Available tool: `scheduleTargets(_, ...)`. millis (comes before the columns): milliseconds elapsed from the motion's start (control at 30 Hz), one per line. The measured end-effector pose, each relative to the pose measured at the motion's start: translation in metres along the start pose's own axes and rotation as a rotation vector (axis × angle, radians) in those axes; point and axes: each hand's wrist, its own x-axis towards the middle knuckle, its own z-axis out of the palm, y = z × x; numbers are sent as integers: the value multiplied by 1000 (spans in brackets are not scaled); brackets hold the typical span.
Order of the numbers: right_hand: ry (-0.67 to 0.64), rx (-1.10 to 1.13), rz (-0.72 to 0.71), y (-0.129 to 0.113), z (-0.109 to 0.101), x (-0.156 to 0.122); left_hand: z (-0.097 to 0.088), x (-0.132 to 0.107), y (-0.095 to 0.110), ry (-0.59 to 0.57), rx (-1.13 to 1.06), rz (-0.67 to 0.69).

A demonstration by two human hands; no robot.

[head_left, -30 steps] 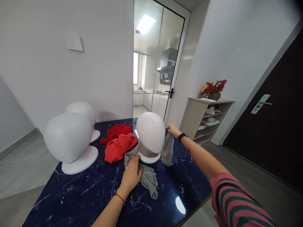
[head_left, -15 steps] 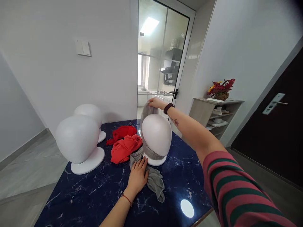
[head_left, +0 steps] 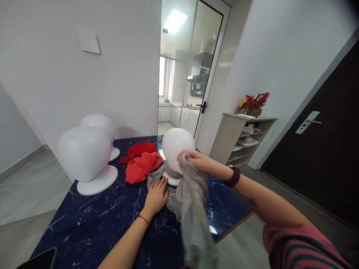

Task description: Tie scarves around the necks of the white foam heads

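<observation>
A white foam mannequin head (head_left: 176, 146) stands on the dark blue marble table (head_left: 106, 220), with a grey scarf (head_left: 190, 194) wound round its neck. My left hand (head_left: 155, 196) lies flat with fingers spread, pressing one end of the scarf onto the table in front of the head. My right hand (head_left: 196, 160) is closed on the scarf's other end, held in front of the head, and the cloth hangs down towards me.
Two more white mannequin heads (head_left: 84, 153) stand at the table's left. Red cloths (head_left: 141, 166) lie behind the scarf. A dark phone (head_left: 37, 259) lies at the near left corner. A shelf with a flower basket (head_left: 254, 106) and a dark door are to the right.
My right hand has brought the scarf end from behind and above the head round to its front, lower and nearer to me. My left hand has stayed pressed on the scarf.
</observation>
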Motion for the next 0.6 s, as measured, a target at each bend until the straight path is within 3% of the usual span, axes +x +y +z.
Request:
scheduleTargets(67, -24, -217, 47, 38, -9, -27, 0, 1, -1, -79, 78, 70)
scheduleTargets(133, 96, -359, 197, 79, -10, -50, -1, 1, -1, -124, 160, 84)
scheduleTargets(200, 150, -410, 276, 117, -2, -67, -1, 2, -1, -150, 199, 79)
scheduleTargets(300, 110, -486, 327, 154, 20, -80, -2, 1, -1, -174, 228, 78)
scheduleTargets(433, 22, -636, 405, 167, 28, -75, -2, 1, 0, -176, 242, 79)
scheduleTargets(500, 7, -679, 430, 164, 10, -59, -2, 1, 0, -178, 243, 77)
scheduleTargets(600, 87, -723, 449, 149, -37, -17, -3, 2, 0, -188, 239, 70)
